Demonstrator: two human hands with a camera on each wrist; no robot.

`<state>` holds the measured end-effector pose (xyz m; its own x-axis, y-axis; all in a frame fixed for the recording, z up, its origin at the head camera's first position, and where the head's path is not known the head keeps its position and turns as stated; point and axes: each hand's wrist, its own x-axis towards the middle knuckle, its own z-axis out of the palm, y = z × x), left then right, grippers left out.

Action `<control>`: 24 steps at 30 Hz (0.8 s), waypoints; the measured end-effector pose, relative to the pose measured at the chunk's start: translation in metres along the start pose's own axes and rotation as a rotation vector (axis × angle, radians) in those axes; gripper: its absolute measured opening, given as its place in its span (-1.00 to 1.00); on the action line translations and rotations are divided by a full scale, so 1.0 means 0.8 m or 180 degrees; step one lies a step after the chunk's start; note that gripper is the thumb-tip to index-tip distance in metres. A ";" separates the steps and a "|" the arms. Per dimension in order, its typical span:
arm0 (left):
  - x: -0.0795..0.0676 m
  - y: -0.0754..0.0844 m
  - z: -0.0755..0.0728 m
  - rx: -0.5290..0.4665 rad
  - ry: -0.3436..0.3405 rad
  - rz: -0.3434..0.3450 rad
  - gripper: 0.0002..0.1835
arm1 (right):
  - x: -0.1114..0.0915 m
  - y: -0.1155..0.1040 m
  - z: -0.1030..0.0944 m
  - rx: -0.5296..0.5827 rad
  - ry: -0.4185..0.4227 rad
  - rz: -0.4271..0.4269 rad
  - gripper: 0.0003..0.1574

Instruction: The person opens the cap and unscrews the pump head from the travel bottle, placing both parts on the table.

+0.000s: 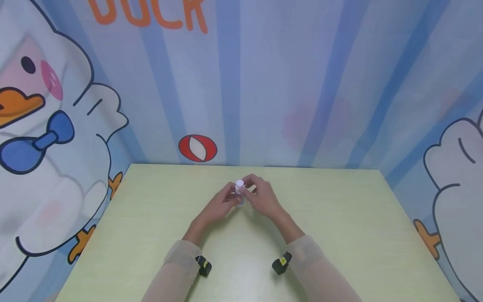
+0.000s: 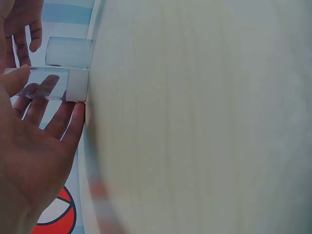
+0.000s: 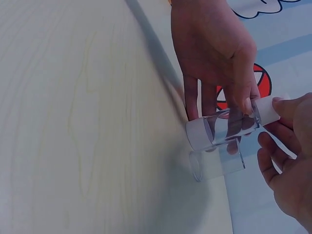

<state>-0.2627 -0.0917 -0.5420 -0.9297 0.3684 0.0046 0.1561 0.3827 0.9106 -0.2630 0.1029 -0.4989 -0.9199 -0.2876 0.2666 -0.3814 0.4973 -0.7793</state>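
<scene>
A small clear bottle with a white base stands upright between the two hands (image 3: 229,125). My left hand (image 1: 219,205) grips its clear body (image 2: 57,84), thumb on one side and fingers around the other. At the top, my right hand (image 1: 264,197) pinches the white cap (image 3: 267,110) between thumb and fingers. Close beside the bottle, a clear open cylinder (image 3: 220,164) like a small cup stands on the table; it also shows in the left wrist view (image 2: 69,52). In the head view the hands mostly hide it.
The pale yellow table (image 1: 124,235) ends at its back edge a little beyond the hands. Behind it hangs a striped blue cloth backdrop (image 1: 264,84) printed with ducks. A small black device (image 1: 204,266) sits at the left wrist, another black device (image 1: 281,263) at the right.
</scene>
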 end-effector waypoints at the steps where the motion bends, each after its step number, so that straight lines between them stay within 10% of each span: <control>1: 0.000 0.000 0.000 0.0009 0.0008 -0.0002 -0.70 | 0.000 -0.001 0.000 -0.0016 -0.0017 0.0003 -0.73; 24: 0.002 -0.003 -0.002 0.0063 -0.0019 0.0055 -0.73 | -0.007 0.001 0.012 -0.0113 0.0267 -0.0184 -0.65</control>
<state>-0.2647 -0.0933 -0.5436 -0.9248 0.3800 0.0179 0.1788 0.3928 0.9021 -0.2573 0.0972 -0.5067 -0.9001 -0.2480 0.3583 -0.4358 0.5109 -0.7410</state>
